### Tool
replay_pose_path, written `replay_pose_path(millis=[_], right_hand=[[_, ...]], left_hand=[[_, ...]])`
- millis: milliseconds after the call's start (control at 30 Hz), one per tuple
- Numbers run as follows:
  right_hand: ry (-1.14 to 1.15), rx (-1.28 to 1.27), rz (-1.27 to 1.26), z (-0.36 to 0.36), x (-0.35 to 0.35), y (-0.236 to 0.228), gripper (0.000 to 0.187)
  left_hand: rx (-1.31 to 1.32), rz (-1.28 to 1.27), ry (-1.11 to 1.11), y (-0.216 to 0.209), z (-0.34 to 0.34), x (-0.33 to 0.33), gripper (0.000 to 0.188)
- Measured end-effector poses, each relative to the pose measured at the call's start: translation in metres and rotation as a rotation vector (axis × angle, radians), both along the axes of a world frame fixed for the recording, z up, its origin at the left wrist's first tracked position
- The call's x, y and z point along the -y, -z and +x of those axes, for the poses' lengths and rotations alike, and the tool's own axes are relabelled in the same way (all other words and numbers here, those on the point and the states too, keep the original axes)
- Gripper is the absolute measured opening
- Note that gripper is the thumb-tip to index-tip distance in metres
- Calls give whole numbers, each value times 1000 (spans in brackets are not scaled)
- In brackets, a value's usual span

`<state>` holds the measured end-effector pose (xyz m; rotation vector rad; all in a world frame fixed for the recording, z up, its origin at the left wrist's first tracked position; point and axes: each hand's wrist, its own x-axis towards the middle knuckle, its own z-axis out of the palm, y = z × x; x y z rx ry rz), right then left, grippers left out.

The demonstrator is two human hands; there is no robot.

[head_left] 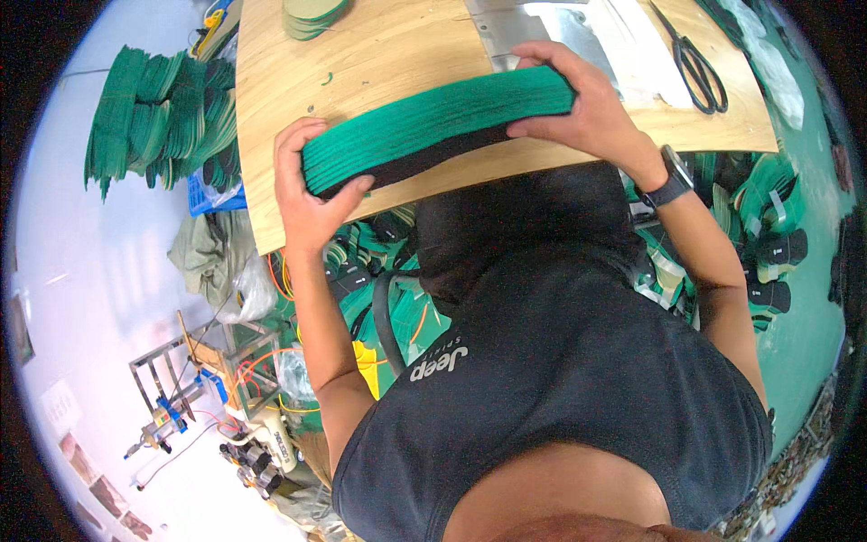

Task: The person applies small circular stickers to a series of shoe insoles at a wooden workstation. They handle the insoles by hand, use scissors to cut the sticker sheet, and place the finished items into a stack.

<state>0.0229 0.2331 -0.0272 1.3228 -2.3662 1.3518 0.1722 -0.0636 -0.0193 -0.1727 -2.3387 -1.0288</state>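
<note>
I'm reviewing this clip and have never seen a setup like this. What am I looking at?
There is no machine arm here: the hands belong to the person wearing the camera. This single picture looks down from the head through a fisheye lens, so straight edges bend. The left hand and right hand grip opposite ends of a curved green stack with a black underside. On the wooden table lie black-handled scissors at right and a pile of rounded pieces at the top.

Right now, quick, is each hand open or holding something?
Left hand: closed on the left end of the green layered stack.
Right hand: closed on its right end.
</note>
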Motion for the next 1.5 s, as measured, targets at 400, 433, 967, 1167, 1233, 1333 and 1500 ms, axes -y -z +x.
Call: replay_pose_path(millis=[400, 433, 967, 1167, 1233, 1333, 1500], right_hand=[[-271, 66, -35, -12, -12, 4, 68], [-266, 38, -17, -13, -11, 1, 67], [55, 431, 73, -18, -39, -22, 36], [207, -24, 9, -16, -54, 0, 56], [77, 116, 55, -11, -66, -1, 71], [-17, 24, 201, -10, -70, -2, 85], [-54, -3, 104, -15, -68, 2, 72]], left_hand=[[-52, -136, -56, -1, 1, 1, 62], [-22, -136, -47, -2, 1, 4, 62], [457, 268, -133, -17, -16, -18, 36], [202, 315, -78, 16, -18, 3, 43], [152, 393, 124, 28, -8, 8, 52], [278, 308, 175, 15, -7, 0, 85], [399, 297, 151, 6, -7, -6, 107]])
